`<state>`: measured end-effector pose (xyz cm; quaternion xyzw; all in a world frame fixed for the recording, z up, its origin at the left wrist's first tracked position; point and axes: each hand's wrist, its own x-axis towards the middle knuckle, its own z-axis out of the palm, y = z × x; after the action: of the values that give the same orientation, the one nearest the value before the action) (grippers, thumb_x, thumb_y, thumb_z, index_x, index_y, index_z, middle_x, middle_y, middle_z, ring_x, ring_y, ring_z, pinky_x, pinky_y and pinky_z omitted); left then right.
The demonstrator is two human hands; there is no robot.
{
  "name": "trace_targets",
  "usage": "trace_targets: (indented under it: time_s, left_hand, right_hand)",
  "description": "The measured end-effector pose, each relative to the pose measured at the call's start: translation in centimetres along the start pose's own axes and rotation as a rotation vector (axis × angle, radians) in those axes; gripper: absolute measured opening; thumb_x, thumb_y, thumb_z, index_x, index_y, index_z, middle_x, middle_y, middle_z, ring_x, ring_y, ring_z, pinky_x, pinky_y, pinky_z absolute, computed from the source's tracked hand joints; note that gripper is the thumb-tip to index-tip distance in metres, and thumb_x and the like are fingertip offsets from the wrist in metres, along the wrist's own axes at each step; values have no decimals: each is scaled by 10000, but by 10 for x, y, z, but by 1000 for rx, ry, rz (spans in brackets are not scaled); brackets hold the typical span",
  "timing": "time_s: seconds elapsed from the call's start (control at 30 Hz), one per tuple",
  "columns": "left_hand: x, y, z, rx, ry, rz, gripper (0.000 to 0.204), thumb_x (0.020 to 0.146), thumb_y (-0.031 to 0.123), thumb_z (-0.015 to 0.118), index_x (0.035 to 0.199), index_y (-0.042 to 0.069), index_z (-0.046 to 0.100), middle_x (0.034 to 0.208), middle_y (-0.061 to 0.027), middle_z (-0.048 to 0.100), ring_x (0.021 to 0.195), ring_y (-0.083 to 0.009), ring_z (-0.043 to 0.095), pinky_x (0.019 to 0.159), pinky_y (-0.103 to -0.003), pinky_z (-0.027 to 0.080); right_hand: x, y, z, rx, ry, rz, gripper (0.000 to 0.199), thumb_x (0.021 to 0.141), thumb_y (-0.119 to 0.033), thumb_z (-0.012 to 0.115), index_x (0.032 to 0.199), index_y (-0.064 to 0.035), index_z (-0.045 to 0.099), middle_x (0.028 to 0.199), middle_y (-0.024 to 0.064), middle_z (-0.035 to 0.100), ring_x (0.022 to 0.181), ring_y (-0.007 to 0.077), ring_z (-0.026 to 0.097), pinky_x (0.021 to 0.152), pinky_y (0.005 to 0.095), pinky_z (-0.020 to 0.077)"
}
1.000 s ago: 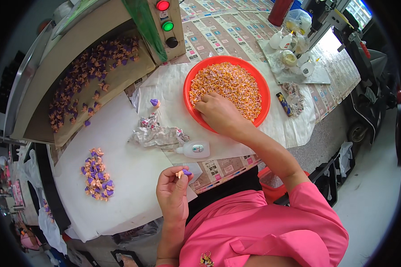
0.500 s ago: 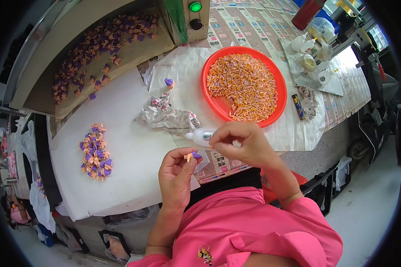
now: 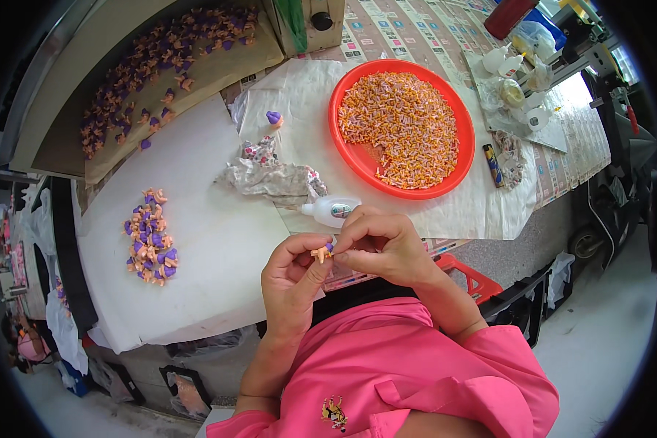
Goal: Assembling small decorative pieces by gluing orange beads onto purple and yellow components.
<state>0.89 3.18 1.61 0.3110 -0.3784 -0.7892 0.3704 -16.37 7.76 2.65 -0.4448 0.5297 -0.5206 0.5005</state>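
My left hand (image 3: 292, 274) pinches a small peach-and-purple plastic figurine (image 3: 322, 253) between thumb and fingertips. My right hand (image 3: 387, 244) is closed in a pinch right beside it, its fingertips meeting the figurine's purple part. Whatever sits between those right fingertips is too small to make out. Just beyond the hands, a white squeeze bottle (image 3: 332, 210) lies on its side, partly behind the right fingers. A wide red tray (image 3: 341, 150) farther off holds a heap of tiny orange, white and pinkish pieces (image 3: 405, 124).
Left on the white sheet lies a pile of similar figurines (image 3: 151, 241). A crumpled rag (image 3: 274, 179) and a lone figurine (image 3: 274, 118) lie mid-table. Many more figurines rest on a brown belt (image 3: 270, 52) under a hood. Small bottles (image 3: 502, 62) and a dark tube (image 3: 493, 166) are right.
My right hand has come left and down from above the bottle to the figurine in my left hand. The view has shifted slightly, and the green light has left the picture.
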Motion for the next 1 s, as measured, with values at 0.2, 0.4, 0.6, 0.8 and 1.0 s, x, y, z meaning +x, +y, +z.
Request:
trace_targets:
  time_s: [0.2, 0.4, 0.6, 0.8, 1.0]
  left_hand:
    - [3, -5, -2, 94, -13, 69, 195, 875, -11, 649, 1063, -3, 599, 1098, -70, 588, 869, -85, 587, 737, -201, 496]
    - [5, -8, -7, 180, -21, 97, 187, 873, -3, 655, 1055, -7, 614, 1109, -90, 588, 919, -106, 600, 769, -220, 505]
    - [7, -13, -12, 284, -56, 167, 225, 864, -16, 656, 1084, -15, 614, 1137, -121, 577, 998, -147, 584, 866, -260, 488]
    - [7, -9, -10, 280, -104, 206, 271, 806, -34, 689, 1063, -30, 604, 1170, -148, 558, 1024, -163, 563, 900, -283, 463]
    - [6, -10, -14, 396, -113, 269, 258, 796, -82, 641, 1045, -18, 613, 1143, -131, 574, 1045, -170, 572, 916, -289, 457]
  right_hand:
    - [0, 9, -2, 24, 3, -49, 131, 744, 60, 718, 849, -19, 704, 845, 41, 618, 763, 114, 582, 674, 242, 453]
    - [0, 16, -4, 56, -4, 9, 130, 747, 59, 718, 850, -21, 705, 840, 44, 616, 765, 114, 583, 670, 238, 452]
    - [-1, 16, -4, 20, 8, 10, 124, 745, 51, 726, 844, -20, 701, 833, 35, 609, 720, 83, 561, 605, 212, 420]
    - [-4, 20, -2, 35, 19, -1, 122, 745, 46, 727, 841, -24, 702, 819, 29, 603, 697, 65, 540, 582, 198, 396]
    - [-8, 20, 2, -4, 19, -2, 132, 739, 54, 721, 840, -29, 704, 814, 29, 606, 678, 62, 541, 562, 199, 393]
